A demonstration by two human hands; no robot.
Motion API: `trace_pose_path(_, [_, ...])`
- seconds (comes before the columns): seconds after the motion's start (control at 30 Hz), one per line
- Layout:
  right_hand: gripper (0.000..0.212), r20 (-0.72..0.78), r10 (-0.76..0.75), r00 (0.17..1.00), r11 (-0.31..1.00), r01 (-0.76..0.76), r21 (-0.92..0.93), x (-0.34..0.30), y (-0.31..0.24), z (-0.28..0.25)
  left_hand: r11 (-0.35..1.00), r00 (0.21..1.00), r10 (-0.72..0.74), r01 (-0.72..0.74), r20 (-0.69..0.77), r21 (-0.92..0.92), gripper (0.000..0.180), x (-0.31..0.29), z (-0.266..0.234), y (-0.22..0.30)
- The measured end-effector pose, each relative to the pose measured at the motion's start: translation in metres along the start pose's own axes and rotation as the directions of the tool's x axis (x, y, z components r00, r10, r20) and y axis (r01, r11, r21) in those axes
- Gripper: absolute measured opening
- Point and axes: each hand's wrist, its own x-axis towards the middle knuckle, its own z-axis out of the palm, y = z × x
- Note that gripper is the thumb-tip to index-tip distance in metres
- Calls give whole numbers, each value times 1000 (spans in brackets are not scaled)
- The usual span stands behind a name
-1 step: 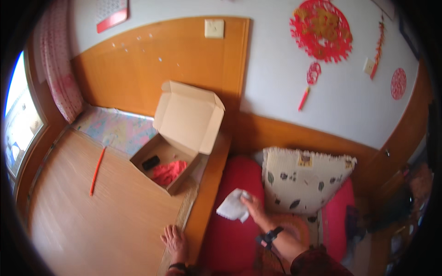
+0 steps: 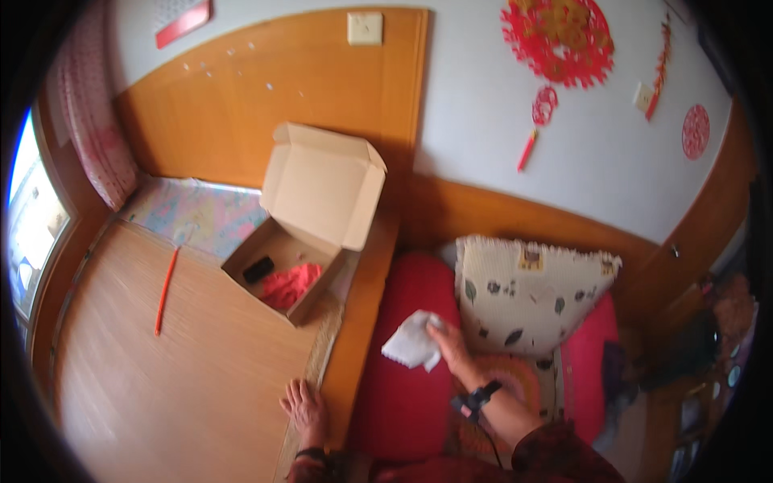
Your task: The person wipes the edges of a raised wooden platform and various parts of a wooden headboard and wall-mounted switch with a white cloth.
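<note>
A folded white cloth (image 2: 414, 340) hangs from my right hand (image 2: 453, 351), whose fingers are closed on its right side. The cloth is held over a red seat cushion (image 2: 407, 402). My left hand (image 2: 306, 409) lies flat with its fingers spread at the edge of the wood-coloured mat, next to the wooden rim (image 2: 354, 338) of the raised platform. Farther off, an open cardboard box (image 2: 322, 193) stands on the platform with its lid up. Inside it are a red cloth (image 2: 291, 285) and a small black object (image 2: 258, 269) whose kind I cannot make out.
An orange-red stick (image 2: 166, 294) lies on the mat (image 2: 201, 370). A cream cushion with leaf patterns (image 2: 531, 294) leans against the wall at the right. Beyond the mat is a pastel patterned sheet (image 2: 197, 213). A pink curtain (image 2: 93, 129) hangs by the window at the left.
The whole scene sits slightly higher in the picture. My right hand still holds the white cloth, and my left hand stays on the platform edge.
</note>
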Motion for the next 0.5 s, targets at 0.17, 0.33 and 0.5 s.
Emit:
trace_pose_path(0.17, [42,-58,71,996,912,-42,408,-37,-65,-76,1000,1000,4,-4,30,12,44,-4,5,7])
trace_pose_path(0.33, [48,-169,-18,985,962,64,267,-50,-65,-94,996,1000,-8,6,21,88,46,-5,10,-8])
trace_pose_path(0.5, [44,-144,5,990,998,5,69,-62,-59,-96,998,998,-16,12,55,58,46,-3,10,-7])
